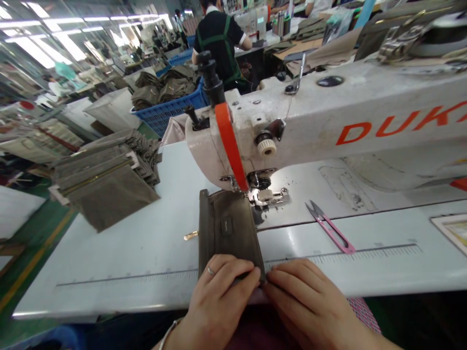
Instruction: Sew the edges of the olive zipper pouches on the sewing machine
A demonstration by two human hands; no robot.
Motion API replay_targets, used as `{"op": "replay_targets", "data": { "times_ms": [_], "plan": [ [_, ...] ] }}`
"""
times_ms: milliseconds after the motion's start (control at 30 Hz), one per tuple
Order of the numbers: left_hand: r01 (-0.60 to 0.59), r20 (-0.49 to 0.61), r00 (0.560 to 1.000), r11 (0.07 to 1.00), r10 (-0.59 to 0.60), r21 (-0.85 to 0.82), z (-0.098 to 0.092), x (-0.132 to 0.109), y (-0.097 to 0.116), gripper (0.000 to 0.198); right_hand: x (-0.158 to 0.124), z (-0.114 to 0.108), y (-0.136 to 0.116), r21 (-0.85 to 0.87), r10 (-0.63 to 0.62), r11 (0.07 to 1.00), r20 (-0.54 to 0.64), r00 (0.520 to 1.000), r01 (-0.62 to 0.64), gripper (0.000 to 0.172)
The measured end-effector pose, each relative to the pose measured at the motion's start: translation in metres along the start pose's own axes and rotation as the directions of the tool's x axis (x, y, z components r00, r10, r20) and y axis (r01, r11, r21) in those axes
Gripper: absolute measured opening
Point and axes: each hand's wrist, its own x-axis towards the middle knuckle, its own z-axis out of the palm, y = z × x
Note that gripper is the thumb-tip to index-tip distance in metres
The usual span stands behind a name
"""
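An olive-grey fabric pouch [228, 228] with a small dark label and a gold zipper pull lies flat on the sewing table, its far end under the presser foot [268, 197] of a white sewing machine [328, 126]. My left hand [219, 296], with a ring, presses its fingers on the pouch's near edge. My right hand [308, 304] pinches the same edge at its right corner. Both hands meet at the table's front edge.
Pink thread snips [330, 227] lie right of the needle. A stack of similar olive pouches [105, 177] sits at the left of the table [127, 257]. A blue crate [171, 104] of fabric and a person in a dark shirt [219, 36] are behind.
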Motion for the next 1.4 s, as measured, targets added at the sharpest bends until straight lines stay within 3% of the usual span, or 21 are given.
{"op": "replay_targets", "data": {
  "times_ms": [233, 433, 800, 933, 1133, 1400],
  "plan": [
    [-0.006, 0.165, 0.986, 0.999, 0.015, -0.053, -0.001, 0.005, -0.002, 0.023, 0.002, -0.004, 0.0, 0.049, 0.029, 0.998, 0.017, 0.999, -0.03, 0.023],
    [-0.021, 0.162, 0.986, 0.991, 0.043, -0.134, -0.009, 0.013, 0.001, 0.027, -0.003, -0.01, 0.003, 0.092, 0.051, 0.994, 0.023, 0.998, -0.053, 0.025],
    [0.069, 0.13, 0.991, 0.977, -0.042, -0.204, -0.007, 0.018, 0.002, 0.02, 0.007, -0.013, 0.006, 0.038, -0.003, 0.999, 0.059, 0.998, 0.001, 0.025],
    [0.007, 0.123, 0.992, 0.985, 0.014, -0.174, -0.007, 0.016, -0.001, 0.02, 0.007, -0.012, 0.008, -0.037, -0.034, 0.999, 0.102, 0.994, 0.038, 0.025],
    [-0.124, 0.116, 0.984, 0.989, 0.132, -0.077, -0.01, 0.024, -0.007, 0.019, 0.008, -0.002, 0.019, -0.193, -0.165, 0.966, 0.043, 0.985, 0.17, 0.032],
    [-0.226, 0.182, 0.956, 0.974, 0.228, -0.032, -0.017, 0.044, -0.027, 0.017, 0.025, 0.002, 0.032, -0.219, -0.177, 0.959, 0.038, 0.983, 0.181, 0.032]
  ]
}}
